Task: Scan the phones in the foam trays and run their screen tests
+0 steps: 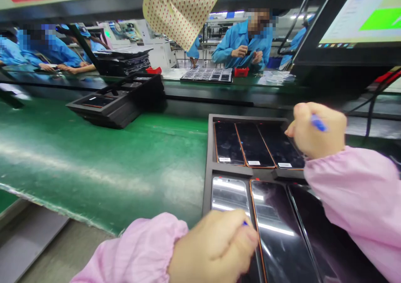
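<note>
My left hand [216,247] is closed in front of me, above the lower left phone [230,191] in a black foam tray [210,149]. A small blue tip shows between its thumb and finger. Over the upper right part of the tray, my right hand [319,128] is also closed, with a blurred blue thing [318,123] showing at the fingers. Most of what either hand holds is hidden. The tray bears two rows of dark-screened phones, some orange-edged, such as the upper left phone [228,143] with a white label. Pink sleeves cover both wrists.
A stack of black foam trays [122,111] stands on the green bench [140,166] to the left. A monitor [360,19] hangs at the upper right, with cables below. Red-dotted yellow sheeting [181,7] hangs overhead. Across the bench, a person in blue [230,44] handles something small.
</note>
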